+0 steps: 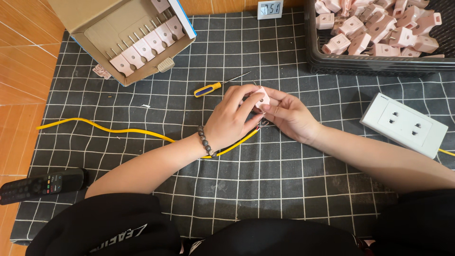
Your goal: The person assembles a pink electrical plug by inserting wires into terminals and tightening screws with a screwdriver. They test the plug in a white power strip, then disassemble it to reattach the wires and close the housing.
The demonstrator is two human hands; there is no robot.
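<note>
Both hands (232, 118) (289, 116) pinch pink plug (262, 98) between fingertips.

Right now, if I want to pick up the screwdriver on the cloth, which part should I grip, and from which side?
Probably grip the screwdriver by its thick yellow and blue handle, coming from above. It lies flat on the checked cloth, handle pointing left, thin shaft pointing right. The handle is free, just left of the left hand, which, with the right hand, holds a pink plug.
</note>
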